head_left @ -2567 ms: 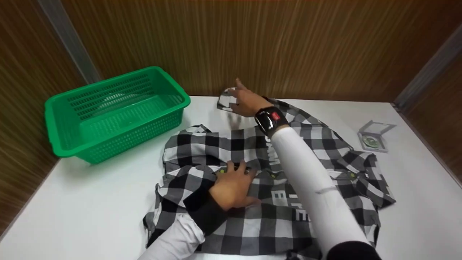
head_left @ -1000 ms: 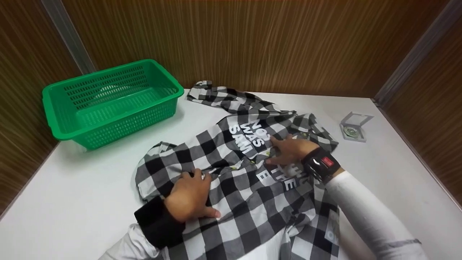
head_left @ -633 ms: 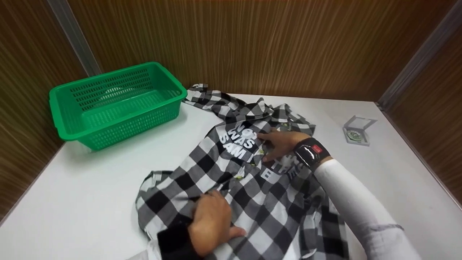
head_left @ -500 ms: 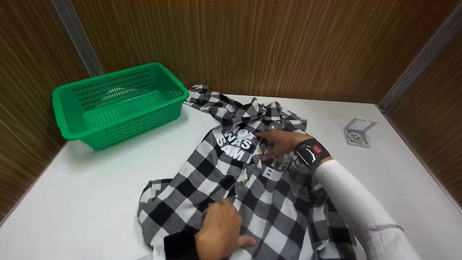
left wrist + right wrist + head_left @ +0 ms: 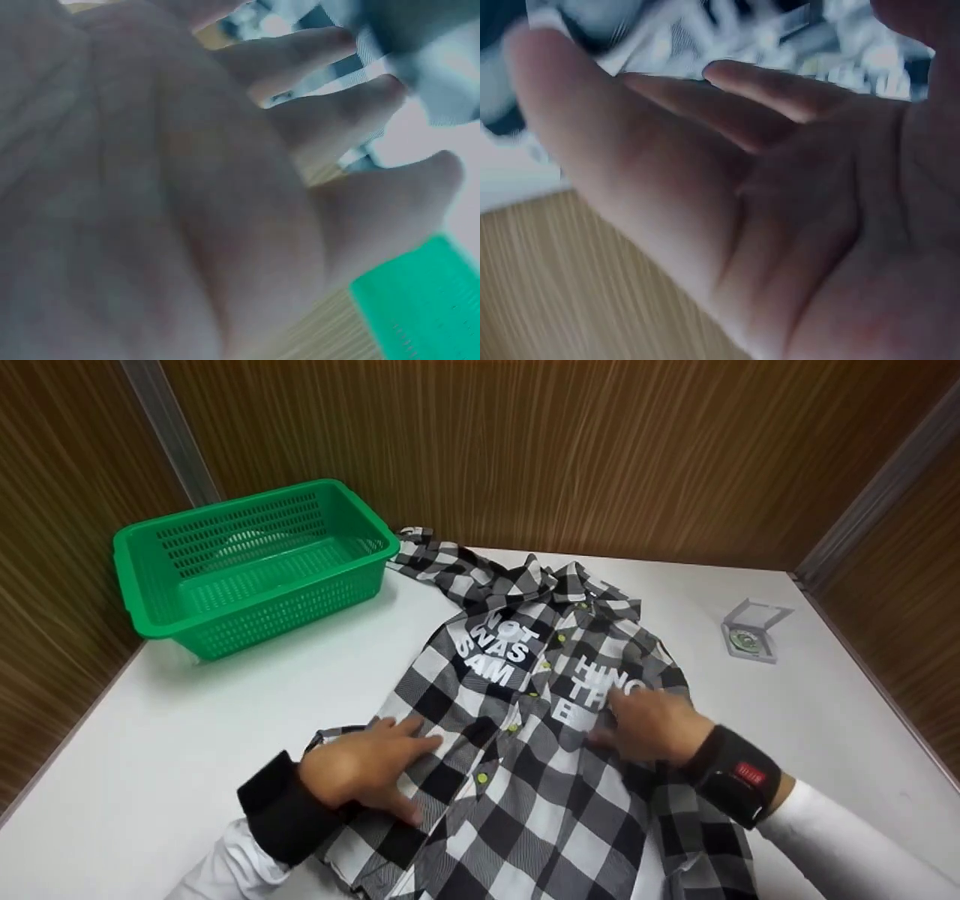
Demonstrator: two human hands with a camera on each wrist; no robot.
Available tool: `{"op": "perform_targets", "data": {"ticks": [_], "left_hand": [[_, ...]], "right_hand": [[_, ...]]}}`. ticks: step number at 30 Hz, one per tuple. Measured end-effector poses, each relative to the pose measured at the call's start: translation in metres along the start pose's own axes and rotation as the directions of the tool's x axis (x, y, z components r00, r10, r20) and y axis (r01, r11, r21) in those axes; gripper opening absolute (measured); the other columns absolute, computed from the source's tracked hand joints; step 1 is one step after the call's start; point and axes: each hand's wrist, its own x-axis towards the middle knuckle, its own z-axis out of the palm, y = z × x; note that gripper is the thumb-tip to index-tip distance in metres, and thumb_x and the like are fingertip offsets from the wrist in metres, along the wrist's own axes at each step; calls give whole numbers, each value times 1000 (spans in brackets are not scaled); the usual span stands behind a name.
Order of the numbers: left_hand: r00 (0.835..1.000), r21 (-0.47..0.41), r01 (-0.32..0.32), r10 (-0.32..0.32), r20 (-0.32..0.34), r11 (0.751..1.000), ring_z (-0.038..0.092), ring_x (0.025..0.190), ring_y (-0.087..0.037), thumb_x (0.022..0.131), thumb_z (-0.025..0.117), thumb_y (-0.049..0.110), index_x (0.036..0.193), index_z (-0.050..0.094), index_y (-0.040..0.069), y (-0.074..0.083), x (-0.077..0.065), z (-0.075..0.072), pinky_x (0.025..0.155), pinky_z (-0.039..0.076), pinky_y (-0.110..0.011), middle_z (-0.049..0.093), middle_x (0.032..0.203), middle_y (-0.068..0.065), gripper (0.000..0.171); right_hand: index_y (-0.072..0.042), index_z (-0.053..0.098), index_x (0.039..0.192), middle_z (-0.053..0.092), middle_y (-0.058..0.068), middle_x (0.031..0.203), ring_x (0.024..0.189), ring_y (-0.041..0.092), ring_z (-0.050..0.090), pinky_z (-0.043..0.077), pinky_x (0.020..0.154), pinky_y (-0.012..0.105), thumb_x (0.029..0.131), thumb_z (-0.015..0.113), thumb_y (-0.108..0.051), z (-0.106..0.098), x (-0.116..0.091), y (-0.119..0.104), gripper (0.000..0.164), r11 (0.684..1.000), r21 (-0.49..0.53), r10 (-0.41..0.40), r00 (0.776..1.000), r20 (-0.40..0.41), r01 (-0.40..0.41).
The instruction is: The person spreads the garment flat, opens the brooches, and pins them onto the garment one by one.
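Observation:
A black, grey and white checked shirt [image 5: 540, 802] lies front up on the white table, its collar toward the back wall. White lettering is on both sides of the chest, with yellow-green buttons down the front. One sleeve stretches back left to the green basket; the other lies down the right side. My left hand [image 5: 364, 769] is over the shirt's lower left side, fingers spread, as the left wrist view also shows. Over the right chest lettering is my right hand [image 5: 652, 727], blurred, its fingers extended in the right wrist view. Whether either hand touches the cloth is unclear.
A green plastic basket [image 5: 277, 615] with slotted walls stands at the back left, near the sleeve cuff. At the right, a small grey case [image 5: 751, 639] with its lid raised holds a round green item. Wood-grain panels [image 5: 525, 457] bound the table's back and sides.
The shirt has turned from lying sideways to collar-back, and its front is flatter. Lately my left hand has moved left and back, and my right hand right and toward me, uncovering the upper buttons.

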Motion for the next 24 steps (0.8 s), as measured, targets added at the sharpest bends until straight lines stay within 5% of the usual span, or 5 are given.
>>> {"op": "perform_targets", "data": {"ticks": [7, 10, 14, 20, 24], "left_hand": [[994, 150, 56, -41, -97, 987, 34, 138, -52, 63, 82, 62, 152, 35, 15, 24, -2, 34, 102, 48, -58, 27, 159, -25, 111], [989, 324, 100, -58, -138, 941, 45, 130, -48, 66, 67, 78, 152, 35, 16, 44, -1, 51, 84, 58, -50, 33, 155, -26, 111], [982, 449, 130, -51, -182, 884, 50, 126, -45, 74, 48, 86, 153, 34, 19, 65, 0, 65, 76, 60, -44, 38, 153, -25, 105], [997, 185, -52, 62, -50, 981, 33, 142, -49, 79, 55, 78, 157, 24, 23, 60, -14, 47, 101, 51, -53, 19, 163, -20, 100], [992, 149, -122, 122, 9, 981, 33, 144, -40, 70, 71, 71, 157, 24, 25, 51, -34, 39, 105, 46, -56, 22, 164, -13, 109]], "right_hand": [[-8, 48, 126, 59, 18, 99, 85, 30, 61, 54, 66, 43, 86, 66, -54, -4, 24, 20, 63, 999, 48, -33, 987, 159, 26], [-8, 43, 138, 56, 27, 120, 105, 41, 60, 53, 84, 53, 84, 70, -51, -13, 43, 33, 74, 995, 64, -91, 980, 178, 81], [-7, 25, 155, 33, 33, 152, 137, 54, 36, 30, 112, 67, 83, 74, -45, -20, 65, 51, 95, 984, 118, -151, 974, 168, 132], [-10, 26, 155, 15, 33, 159, 144, 55, 21, 20, 116, 68, 83, 75, -41, -23, 86, 67, 93, 975, 158, -173, 981, 93, 157], [-4, 32, 152, 13, 34, 159, 142, 60, 16, 22, 110, 74, 87, 72, -36, -22, 74, 49, 83, 986, 110, -118, 992, -47, 123]]}}
